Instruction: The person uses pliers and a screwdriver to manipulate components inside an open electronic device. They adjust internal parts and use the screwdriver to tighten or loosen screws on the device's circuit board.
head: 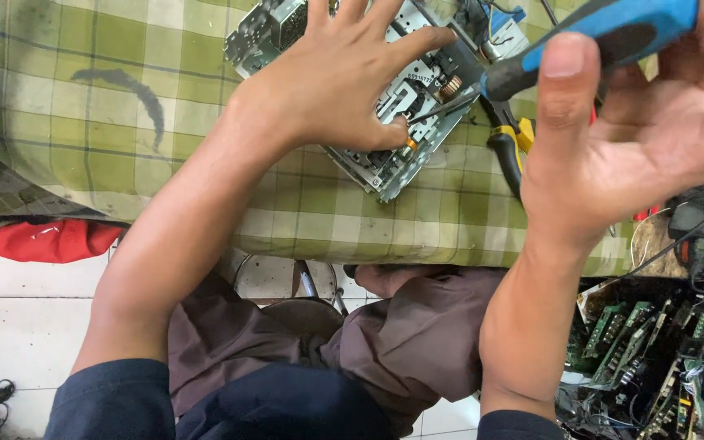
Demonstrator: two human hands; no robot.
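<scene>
My left hand (pixel 342 80) lies flat with spread fingers on a metal electronic chassis (pixel 385 167) resting on a green checked cloth (pixel 124 90). My right hand (pixel 637 122) grips a screwdriver with a blue and black handle (pixel 605 37). Its thin metal shaft points down-left, and its tip (pixel 417 119) sits on the chassis next to my left thumb. A small copper coil (pixel 450 85) shows inside the chassis.
Pliers with yellow and black handles (pixel 508 145) lie on the cloth beside the chassis. A box of green circuit boards and wires (pixel 645 358) stands at lower right. A red cloth (pixel 42 240) hangs at the left edge. White floor tiles (pixel 10 326) and a stool (pixel 287 281) lie below.
</scene>
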